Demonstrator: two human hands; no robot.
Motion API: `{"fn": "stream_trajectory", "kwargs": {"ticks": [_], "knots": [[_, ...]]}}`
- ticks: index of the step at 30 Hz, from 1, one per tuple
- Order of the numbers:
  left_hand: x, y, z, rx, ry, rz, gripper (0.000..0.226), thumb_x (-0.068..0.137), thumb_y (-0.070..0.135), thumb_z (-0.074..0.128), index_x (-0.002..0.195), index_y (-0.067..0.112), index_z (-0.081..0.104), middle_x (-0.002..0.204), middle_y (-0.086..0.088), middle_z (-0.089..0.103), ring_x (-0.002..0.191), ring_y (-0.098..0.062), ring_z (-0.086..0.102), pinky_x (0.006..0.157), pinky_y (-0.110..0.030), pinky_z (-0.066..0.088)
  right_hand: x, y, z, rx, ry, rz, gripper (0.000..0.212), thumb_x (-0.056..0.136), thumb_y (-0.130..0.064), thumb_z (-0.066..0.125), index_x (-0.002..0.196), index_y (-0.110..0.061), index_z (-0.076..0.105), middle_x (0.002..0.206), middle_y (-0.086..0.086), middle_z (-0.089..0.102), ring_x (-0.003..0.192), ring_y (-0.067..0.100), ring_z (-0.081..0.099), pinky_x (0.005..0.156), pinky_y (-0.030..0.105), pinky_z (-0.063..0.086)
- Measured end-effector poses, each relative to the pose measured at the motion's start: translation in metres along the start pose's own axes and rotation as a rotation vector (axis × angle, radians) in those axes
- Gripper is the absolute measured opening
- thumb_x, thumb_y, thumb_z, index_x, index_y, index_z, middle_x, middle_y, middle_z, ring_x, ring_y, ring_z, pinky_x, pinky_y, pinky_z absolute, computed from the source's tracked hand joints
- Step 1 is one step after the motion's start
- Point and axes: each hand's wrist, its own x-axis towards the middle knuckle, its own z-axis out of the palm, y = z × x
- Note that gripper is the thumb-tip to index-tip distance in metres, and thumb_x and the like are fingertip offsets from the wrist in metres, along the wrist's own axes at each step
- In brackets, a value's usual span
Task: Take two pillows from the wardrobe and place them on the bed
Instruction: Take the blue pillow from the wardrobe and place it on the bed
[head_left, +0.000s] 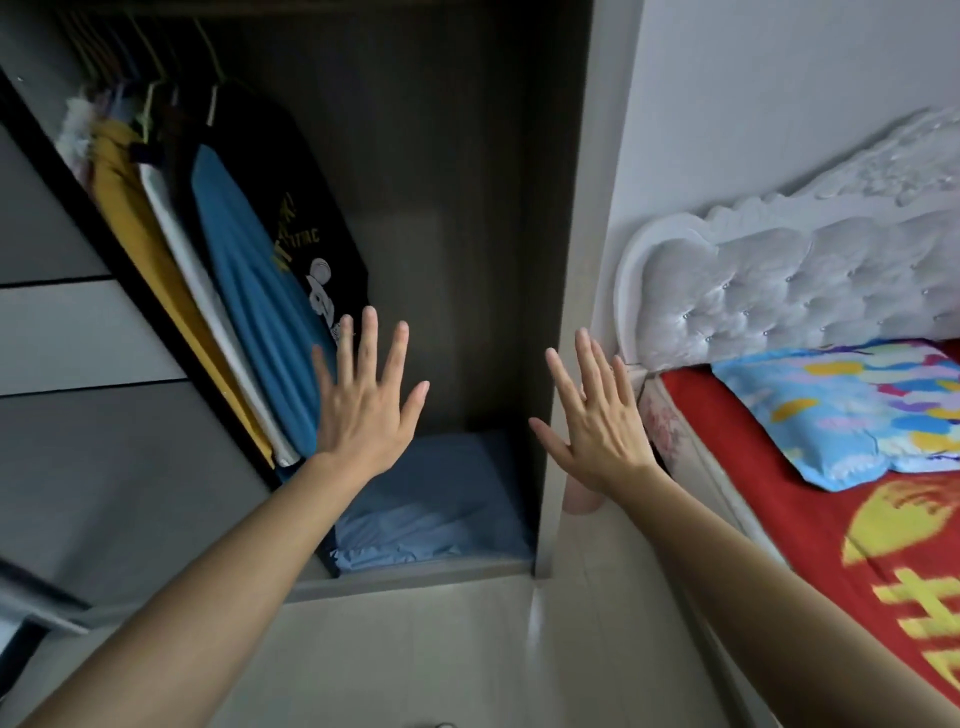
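Head view: both bare arms reach toward an open dark wood wardrobe (467, 208). The left hand (363, 410) and right hand (597, 421) are raised, fingers (370, 343) spread apart, holding nothing. Below and between the hands, a blue fabric pillow (436, 499) lies on the wardrobe floor, untouched. Hanging clothes (234, 270) fill the wardrobe's left side. At right, a colourful patterned pillow (841, 410) rests on the red-covered bed (753, 467) beside a tufted grey headboard (779, 291).

Both hands, left hand (363, 410) and right hand (597, 421), spread empty before the wardrobe (467, 234) above a blue pillow (441, 499).
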Motion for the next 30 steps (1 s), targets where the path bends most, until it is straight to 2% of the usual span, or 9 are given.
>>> {"fn": "stream_trajectory", "kwargs": {"ticks": [6,16,24,30], "knots": [[0.009,-0.070,0.030,-0.028,-0.017,0.016,0.072,0.098,0.060,0.023,0.155,0.022,0.001,0.163,-0.015,-0.007,0.149,-0.038,-0.004,0.113,-0.069,0.017,0.045,-0.052,0.028,-0.029,0.011,0.025,0.085,0.094,-0.061,0.042,0.159,-0.021,0.004,0.165,0.019,-0.005,0.153,0.035,0.004,0.123,0.053,0.012],[0.053,-0.187,0.141,-0.102,-0.135,0.150,0.072,0.098,0.057,0.029,0.155,0.023,0.000,0.163,-0.016,-0.003,0.148,-0.042,0.001,0.112,-0.071,0.017,0.123,-0.153,0.153,-0.018,-0.105,0.140,0.084,0.094,-0.058,0.045,0.159,-0.019,0.008,0.164,0.023,0.002,0.151,0.039,0.013,0.121,0.055,0.016],[0.043,-0.209,0.260,-0.144,-0.332,0.113,0.074,0.097,0.056,0.032,0.155,0.022,0.002,0.163,-0.017,-0.001,0.149,-0.040,0.003,0.113,-0.069,0.016,0.107,-0.174,0.271,0.062,-0.316,0.188,0.087,0.093,-0.060,0.043,0.159,-0.021,0.002,0.164,0.023,-0.003,0.151,0.041,0.007,0.121,0.058,0.015],[0.018,-0.199,0.389,-0.156,-0.483,0.041,0.074,0.095,0.054,0.038,0.154,0.021,0.007,0.163,-0.017,0.002,0.148,-0.040,0.007,0.111,-0.068,0.021,0.078,-0.160,0.396,0.118,-0.489,0.208,0.085,0.095,-0.065,0.036,0.158,-0.023,-0.004,0.164,0.021,-0.008,0.151,0.041,0.001,0.120,0.061,0.014]]}}
